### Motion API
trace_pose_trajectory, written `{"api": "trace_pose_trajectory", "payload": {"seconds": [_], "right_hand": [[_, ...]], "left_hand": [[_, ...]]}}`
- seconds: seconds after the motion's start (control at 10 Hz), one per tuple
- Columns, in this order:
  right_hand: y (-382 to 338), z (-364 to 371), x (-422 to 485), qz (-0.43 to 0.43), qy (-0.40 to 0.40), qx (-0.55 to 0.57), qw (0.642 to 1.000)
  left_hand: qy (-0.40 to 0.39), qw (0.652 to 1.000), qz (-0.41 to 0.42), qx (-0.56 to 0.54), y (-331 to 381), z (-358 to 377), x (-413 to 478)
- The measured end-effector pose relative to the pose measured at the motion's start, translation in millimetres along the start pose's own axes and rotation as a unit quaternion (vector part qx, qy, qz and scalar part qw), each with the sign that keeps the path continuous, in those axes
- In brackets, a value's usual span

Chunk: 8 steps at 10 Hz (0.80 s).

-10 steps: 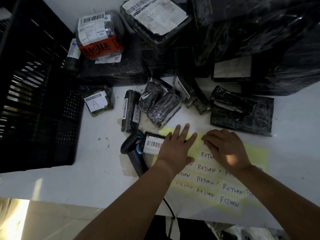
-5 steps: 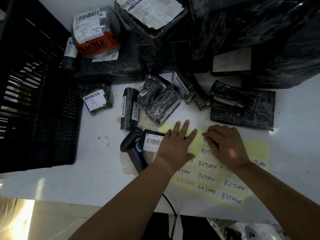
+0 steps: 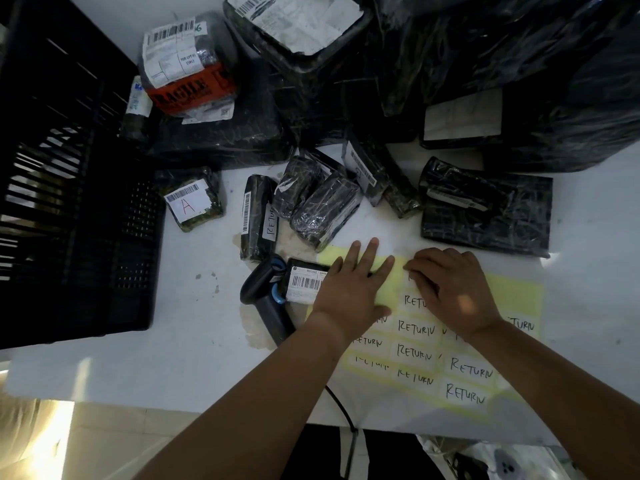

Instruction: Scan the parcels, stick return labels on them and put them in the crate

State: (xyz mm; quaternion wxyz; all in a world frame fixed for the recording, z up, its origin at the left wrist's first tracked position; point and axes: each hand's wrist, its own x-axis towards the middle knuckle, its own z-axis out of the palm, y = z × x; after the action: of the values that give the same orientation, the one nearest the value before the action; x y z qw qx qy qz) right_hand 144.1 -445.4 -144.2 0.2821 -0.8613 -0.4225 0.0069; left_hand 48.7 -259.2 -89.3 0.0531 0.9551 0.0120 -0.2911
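Pressing flat on the label sheet (image 3: 485, 386), the left hand (image 3: 353, 289) lies palm down with fingers spread and grips nothing. Just beside it, the right hand (image 3: 453, 292) curls its fingertips down onto the sheet's upper labels; whether a label is pinched between them cannot be told, since the fingers hide the spot. The sheet is yellow with white labels handwritten "RETURN" and spreads below and to the right of both hands on the white table (image 3: 138, 358).

Partly under the left hand's outer edge lies a small parcel (image 3: 304, 282) with a barcode sticker facing up. Touching that parcel on its far side from the hands is the black scanner (image 3: 266, 296), lying on the table with its cable running off the near edge.

Beyond the fingertips sit several dark wrapped parcels: one long parcel (image 3: 258, 220) already bearing a "RETURN" label, two rolls (image 3: 322, 209) next to it, and a flat packet (image 3: 485, 209) beyond the right hand. Further left of the scanner is a small parcel marked "A" (image 3: 194, 202), and past it the black crate (image 3: 69, 202). Large black-wrapped parcels (image 3: 485, 64) are piled at the table's far side.
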Motion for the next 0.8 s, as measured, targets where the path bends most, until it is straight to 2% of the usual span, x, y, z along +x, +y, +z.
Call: {"api": "trace_pose_trajectory", "payload": {"seconds": [0.3, 0.6, 0.8], "right_hand": [[-1.8, 0.4, 2.7, 0.006, -0.02, -0.02, 1.0], [-2.7, -0.4, 0.6, -0.006, 0.016, 0.0, 1.0], [-3.9, -2.4, 2.9, 0.007, -0.006, -0.001, 1.0]], "left_hand": [[-0.005, 1.0, -0.001, 0.001, 1.5, -2.5, -1.7], [-0.006, 1.0, -0.002, 0.004, 1.3, -2.4, -1.9], [-0.002, 1.0, -0.001, 0.0, 1.4, -1.2, -2.0]]}}
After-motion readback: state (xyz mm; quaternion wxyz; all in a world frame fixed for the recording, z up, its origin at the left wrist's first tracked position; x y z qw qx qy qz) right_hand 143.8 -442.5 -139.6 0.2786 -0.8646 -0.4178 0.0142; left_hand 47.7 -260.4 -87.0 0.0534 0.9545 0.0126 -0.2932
